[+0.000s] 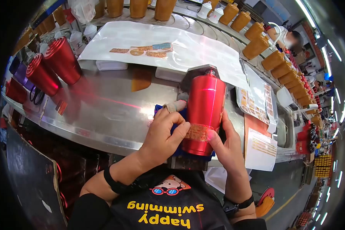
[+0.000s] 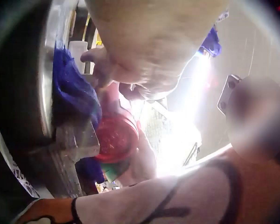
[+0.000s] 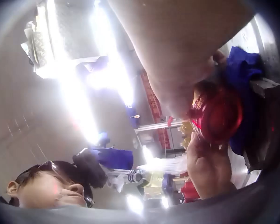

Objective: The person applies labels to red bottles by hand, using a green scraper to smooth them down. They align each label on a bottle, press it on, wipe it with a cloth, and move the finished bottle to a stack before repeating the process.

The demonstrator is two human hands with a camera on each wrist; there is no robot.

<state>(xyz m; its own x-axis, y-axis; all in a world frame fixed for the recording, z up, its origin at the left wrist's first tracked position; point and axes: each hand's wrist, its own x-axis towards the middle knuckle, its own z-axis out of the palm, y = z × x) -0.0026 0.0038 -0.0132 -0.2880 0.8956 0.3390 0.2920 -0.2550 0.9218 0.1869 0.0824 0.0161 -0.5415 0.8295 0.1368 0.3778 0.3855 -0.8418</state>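
Note:
A shiny red metallic bottle (image 1: 206, 99) lies in a dark cradle (image 1: 188, 74) over a blue cloth (image 1: 182, 113), neck away from me and base towards me. Around its lower body runs a gold patterned band (image 1: 197, 133). My right hand (image 1: 232, 147) grips the bottle's right side, thumb over the band's right part. At the band's left end is the thumb of my left hand (image 1: 163, 132), its fingers bent beside the bottle. One left finger wears a pale cover (image 1: 175, 106). The left wrist view shows the bottle's round red base (image 2: 115, 140).
A white sheet (image 1: 122, 34) behind the cradle bears gold and blue pieces (image 1: 145, 50). Red bottles (image 1: 63, 61) stand at the left. On the right are a tray of gold pieces (image 1: 253, 101) and a white paper (image 1: 260, 149). Brown bottles (image 1: 255, 46) line the conveyor behind.

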